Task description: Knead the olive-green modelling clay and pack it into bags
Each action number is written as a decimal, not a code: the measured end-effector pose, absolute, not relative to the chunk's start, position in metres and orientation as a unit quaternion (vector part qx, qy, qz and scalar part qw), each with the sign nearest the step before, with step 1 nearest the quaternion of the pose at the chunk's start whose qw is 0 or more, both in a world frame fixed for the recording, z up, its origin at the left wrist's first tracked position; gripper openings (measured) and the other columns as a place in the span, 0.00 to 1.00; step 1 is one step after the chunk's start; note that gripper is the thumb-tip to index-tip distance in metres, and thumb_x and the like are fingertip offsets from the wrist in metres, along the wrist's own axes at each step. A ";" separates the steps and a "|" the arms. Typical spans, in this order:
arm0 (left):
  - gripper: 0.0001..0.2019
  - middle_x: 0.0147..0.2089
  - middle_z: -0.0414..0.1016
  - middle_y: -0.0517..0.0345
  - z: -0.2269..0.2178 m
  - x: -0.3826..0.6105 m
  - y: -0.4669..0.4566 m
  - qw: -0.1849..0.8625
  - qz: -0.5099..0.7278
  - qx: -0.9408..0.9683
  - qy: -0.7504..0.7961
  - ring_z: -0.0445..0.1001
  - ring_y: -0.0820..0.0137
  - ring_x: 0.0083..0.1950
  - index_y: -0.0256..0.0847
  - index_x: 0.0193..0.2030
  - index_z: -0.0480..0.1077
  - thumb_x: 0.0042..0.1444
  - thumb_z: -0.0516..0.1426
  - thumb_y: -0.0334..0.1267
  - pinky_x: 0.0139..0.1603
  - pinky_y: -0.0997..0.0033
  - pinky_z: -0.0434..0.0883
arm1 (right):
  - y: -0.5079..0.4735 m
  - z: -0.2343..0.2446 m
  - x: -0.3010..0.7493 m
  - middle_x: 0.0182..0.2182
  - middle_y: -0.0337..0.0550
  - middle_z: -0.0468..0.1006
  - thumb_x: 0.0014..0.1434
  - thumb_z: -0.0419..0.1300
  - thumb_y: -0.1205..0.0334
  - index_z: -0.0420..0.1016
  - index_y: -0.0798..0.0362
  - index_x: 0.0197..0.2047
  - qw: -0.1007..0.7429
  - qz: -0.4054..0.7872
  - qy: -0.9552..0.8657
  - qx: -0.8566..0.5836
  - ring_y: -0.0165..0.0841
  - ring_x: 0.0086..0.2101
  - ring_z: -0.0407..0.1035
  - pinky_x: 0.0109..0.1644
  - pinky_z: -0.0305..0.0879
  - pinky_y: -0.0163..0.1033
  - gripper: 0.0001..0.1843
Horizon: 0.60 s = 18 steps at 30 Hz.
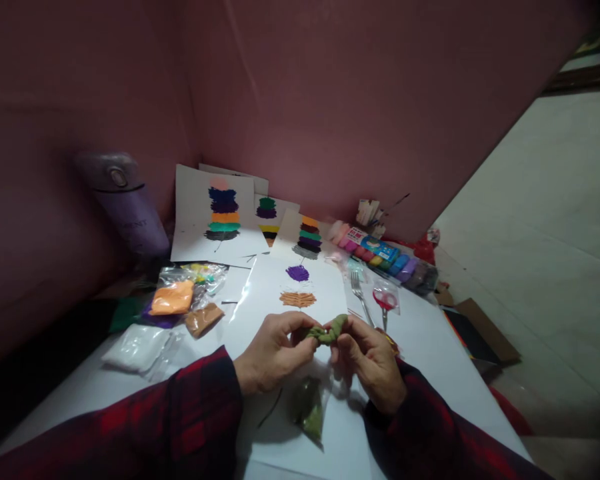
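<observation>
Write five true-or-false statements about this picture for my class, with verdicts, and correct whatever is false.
1. The left hand and right hand both hold the green clay-like piece. True.
2. The right hand holds a paintbrush. False: it holds the green clay-like piece.
3. In the picture, the fork lies left of the red-handled scissors. True.
4. The bag nearest the person has orange contents. False: they look green.
5. The purple bottle is at the picture's left. True.

Our left forearm (180, 410) and right forearm (445, 433) slant inward from the lower corners. Our left grip (275, 350) and right grip (370, 367) nearly meet in front of us, fingers (291, 322) curled and thumbs (300, 355) bent inward, each closed in a pinch.
</observation>
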State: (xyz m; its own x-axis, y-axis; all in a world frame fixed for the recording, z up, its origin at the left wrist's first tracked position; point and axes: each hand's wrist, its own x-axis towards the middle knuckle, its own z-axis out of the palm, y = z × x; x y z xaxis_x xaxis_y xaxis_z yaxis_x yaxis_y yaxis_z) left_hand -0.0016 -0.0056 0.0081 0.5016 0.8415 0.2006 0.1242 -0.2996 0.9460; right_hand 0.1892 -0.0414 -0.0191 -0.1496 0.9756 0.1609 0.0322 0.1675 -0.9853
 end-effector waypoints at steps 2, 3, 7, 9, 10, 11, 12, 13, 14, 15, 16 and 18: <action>0.10 0.29 0.75 0.54 0.009 -0.002 -0.006 0.489 0.372 0.715 0.333 0.68 0.71 0.30 0.31 0.36 0.76 0.54 0.56 0.35 0.31 0.72 0.65 | -0.042 -0.018 0.189 0.22 0.35 0.70 0.62 0.60 0.45 0.71 0.53 0.40 0.498 0.486 -0.585 -0.417 0.24 0.16 0.63 0.17 0.58 0.29 0.18; 0.10 0.28 0.75 0.54 0.009 -0.001 -0.006 0.493 0.372 0.713 0.331 0.68 0.71 0.30 0.31 0.36 0.76 0.54 0.56 0.35 0.31 0.72 0.65 | -0.042 -0.018 0.188 0.22 0.35 0.70 0.62 0.61 0.47 0.72 0.53 0.40 0.504 0.481 -0.589 -0.410 0.24 0.17 0.63 0.17 0.58 0.28 0.16; 0.11 0.33 0.77 0.50 0.004 0.000 -0.004 0.526 0.371 0.693 0.325 0.71 0.67 0.35 0.31 0.39 0.76 0.57 0.57 0.38 0.36 0.69 0.69 | -0.042 -0.015 0.186 0.24 0.36 0.72 0.62 0.64 0.53 0.74 0.52 0.38 0.532 0.431 -0.602 -0.411 0.24 0.21 0.64 0.21 0.60 0.28 0.11; 0.12 0.38 0.78 0.48 0.001 0.000 -0.002 0.538 0.375 0.684 0.320 0.73 0.64 0.40 0.32 0.41 0.76 0.58 0.57 0.39 0.42 0.65 0.70 | -0.042 -0.014 0.185 0.25 0.36 0.72 0.62 0.64 0.55 0.74 0.52 0.37 0.540 0.416 -0.600 -0.419 0.24 0.22 0.64 0.23 0.61 0.28 0.09; 0.12 0.40 0.78 0.47 -0.001 0.000 -0.001 0.539 0.376 0.684 0.317 0.74 0.63 0.41 0.32 0.42 0.77 0.58 0.57 0.39 0.45 0.63 0.70 | -0.042 -0.014 0.185 0.25 0.36 0.72 0.62 0.64 0.56 0.74 0.52 0.37 0.543 0.411 -0.599 -0.421 0.24 0.22 0.64 0.23 0.61 0.29 0.08; 0.13 0.41 0.78 0.46 -0.002 -0.001 0.000 0.540 0.375 0.686 0.313 0.74 0.62 0.43 0.33 0.43 0.77 0.58 0.57 0.39 0.47 0.62 0.70 | -0.042 -0.013 0.184 0.24 0.35 0.72 0.62 0.64 0.56 0.74 0.52 0.37 0.546 0.406 -0.599 -0.422 0.24 0.21 0.63 0.22 0.60 0.28 0.08; 0.13 0.42 0.78 0.45 -0.003 -0.001 0.001 0.540 0.374 0.687 0.310 0.74 0.61 0.44 0.33 0.44 0.77 0.58 0.57 0.39 0.49 0.60 0.70 | -0.042 -0.013 0.184 0.24 0.35 0.72 0.62 0.64 0.57 0.74 0.52 0.37 0.551 0.401 -0.597 -0.424 0.24 0.21 0.63 0.22 0.60 0.28 0.08; 0.13 0.43 0.78 0.45 -0.003 -0.001 0.001 0.542 0.371 0.689 0.307 0.74 0.60 0.45 0.33 0.44 0.77 0.58 0.58 0.39 0.50 0.59 0.69 | -0.042 -0.012 0.183 0.24 0.35 0.72 0.62 0.64 0.57 0.74 0.52 0.36 0.557 0.395 -0.594 -0.426 0.24 0.21 0.63 0.22 0.60 0.28 0.07; 0.13 0.44 0.78 0.44 -0.003 -0.001 0.001 0.545 0.368 0.689 0.306 0.74 0.59 0.46 0.33 0.45 0.77 0.57 0.58 0.38 0.51 0.59 0.69 | -0.042 -0.012 0.183 0.24 0.35 0.72 0.62 0.64 0.58 0.74 0.52 0.36 0.562 0.391 -0.590 -0.428 0.24 0.20 0.63 0.21 0.60 0.28 0.07; 0.14 0.44 0.78 0.44 -0.003 -0.001 0.001 0.549 0.365 0.687 0.306 0.74 0.58 0.47 0.33 0.46 0.77 0.56 0.59 0.38 0.51 0.58 0.69 | -0.042 -0.011 0.182 0.23 0.35 0.71 0.61 0.64 0.58 0.74 0.52 0.36 0.564 0.388 -0.587 -0.432 0.24 0.20 0.63 0.21 0.60 0.28 0.07; 0.14 0.44 0.78 0.44 -0.003 -0.001 0.001 0.554 0.363 0.684 0.307 0.74 0.58 0.47 0.33 0.46 0.77 0.55 0.60 0.37 0.51 0.58 0.69 | -0.042 -0.011 0.182 0.23 0.35 0.72 0.61 0.64 0.58 0.74 0.52 0.36 0.565 0.386 -0.585 -0.435 0.24 0.20 0.63 0.21 0.60 0.28 0.07; 0.16 0.45 0.78 0.44 -0.003 -0.001 0.000 0.561 0.358 0.679 0.310 0.74 0.57 0.47 0.33 0.47 0.77 0.53 0.61 0.37 0.51 0.58 0.69 | -0.041 -0.011 0.182 0.24 0.35 0.72 0.61 0.65 0.59 0.74 0.52 0.37 0.564 0.383 -0.586 -0.439 0.24 0.21 0.64 0.21 0.61 0.28 0.06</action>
State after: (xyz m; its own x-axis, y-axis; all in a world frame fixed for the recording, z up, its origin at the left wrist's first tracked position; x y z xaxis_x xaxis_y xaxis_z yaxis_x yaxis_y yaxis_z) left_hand -0.0007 0.0003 -0.0026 0.5518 0.8226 0.1374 0.0193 -0.1773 0.9840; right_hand 0.1817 -0.0415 -0.0110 0.0206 0.9458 0.3241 0.0819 0.3214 -0.9434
